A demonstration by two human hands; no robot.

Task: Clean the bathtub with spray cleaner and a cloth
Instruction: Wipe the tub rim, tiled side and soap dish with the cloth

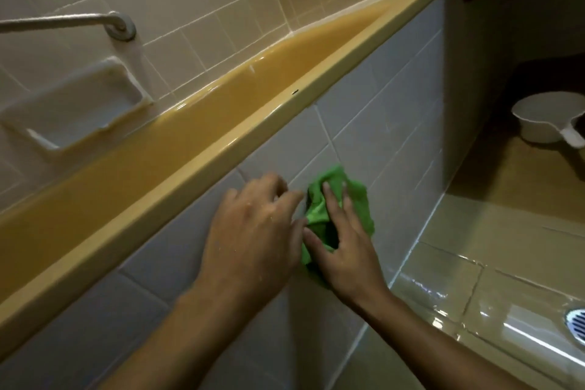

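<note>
The yellow bathtub (pixel 177 180) runs diagonally from lower left to upper right, with its outer side faced in pale grey tiles (pixel 380 111). A crumpled green cloth (pixel 357 199) lies against those tiles below the rim. My right hand (pixel 345 250) presses the cloth flat on the tiled side with fingers spread and straight. Just left of the cloth, my left hand (pixel 253 231) has its fingers bent, their tips at the cloth's edge. Whether it pinches the cloth is hidden. No spray bottle is in view.
A wall-mounted soap dish (pixel 79 108) and a metal grab bar (pixel 63 20) sit on the tiled wall behind the tub. On the wet floor tiles (pixel 474 279) are a white plastic dipper (pixel 544 119) at right and a floor drain (pixel 577 323) at the right edge.
</note>
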